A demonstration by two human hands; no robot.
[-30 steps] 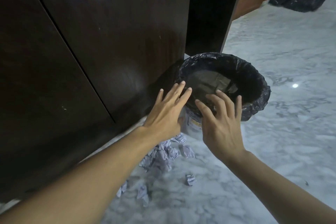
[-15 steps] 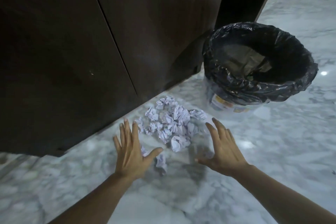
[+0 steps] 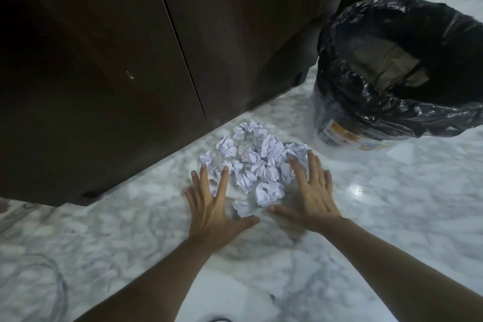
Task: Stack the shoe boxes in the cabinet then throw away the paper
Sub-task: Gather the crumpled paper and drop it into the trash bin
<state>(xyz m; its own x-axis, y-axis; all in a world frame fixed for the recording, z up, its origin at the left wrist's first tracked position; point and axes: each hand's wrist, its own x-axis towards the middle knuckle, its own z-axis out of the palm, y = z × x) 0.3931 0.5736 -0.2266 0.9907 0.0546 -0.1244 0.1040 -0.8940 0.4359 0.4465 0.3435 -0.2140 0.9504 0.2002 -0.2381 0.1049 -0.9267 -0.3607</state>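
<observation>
Presently both hands, left hand (image 3: 213, 206) and right hand (image 3: 312, 195), lie spread and gripping nothing, flanking the crumpled paper (image 3: 257, 162) heaped left of the lined bin (image 3: 397, 73). Risk: loose balls may escape a hurried scoop and roll across the smooth marble floor (image 3: 392, 217) below the closed cabinet (image 3: 130, 47).

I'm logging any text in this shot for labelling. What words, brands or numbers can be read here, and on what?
None can be read.
Yellow label on the bin below the black liner: print too blurred to read.
Crumpled paper balls on the floor: lines of print or writing show, too small to read.
Cabinet doors: no text visible.
</observation>
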